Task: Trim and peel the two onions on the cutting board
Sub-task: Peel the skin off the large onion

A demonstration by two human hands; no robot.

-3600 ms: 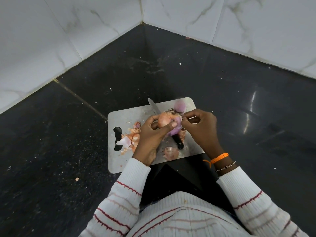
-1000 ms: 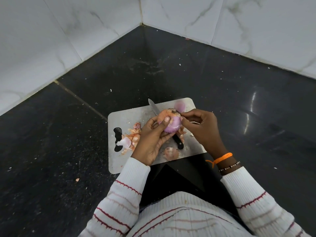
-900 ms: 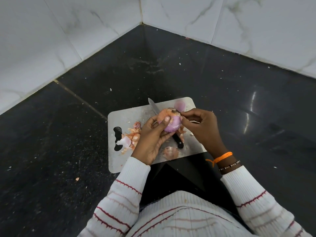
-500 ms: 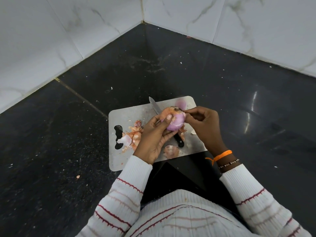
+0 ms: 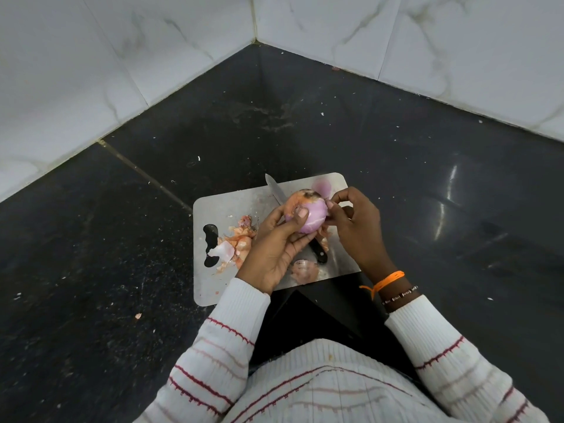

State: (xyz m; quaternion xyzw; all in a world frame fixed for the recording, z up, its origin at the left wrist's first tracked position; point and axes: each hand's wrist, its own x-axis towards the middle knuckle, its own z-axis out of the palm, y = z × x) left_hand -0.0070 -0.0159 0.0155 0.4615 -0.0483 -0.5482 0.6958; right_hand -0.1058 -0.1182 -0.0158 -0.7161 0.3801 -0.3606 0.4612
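The onion (image 5: pixel 306 213), held above the cutting board (image 5: pixel 244 206) at frame centre, showed more bare purple flesh than 3.6 s before; papery skin remained only at its upper left, so peeling appeared nearly complete. The left hand (image 5: pixel 276 244) cradled it, thumb on top; the right hand (image 5: pixel 355 222) had shifted to pinch skin at its right edge. The knife (image 5: pixel 276 190) and the peels (image 5: pixel 239 244) lay unmoved; a peeled onion (image 5: pixel 323 186) sat at the board's upper right corner.

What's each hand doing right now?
Left hand: grips the onion.
Right hand: fingers pinch skin at the onion's side.
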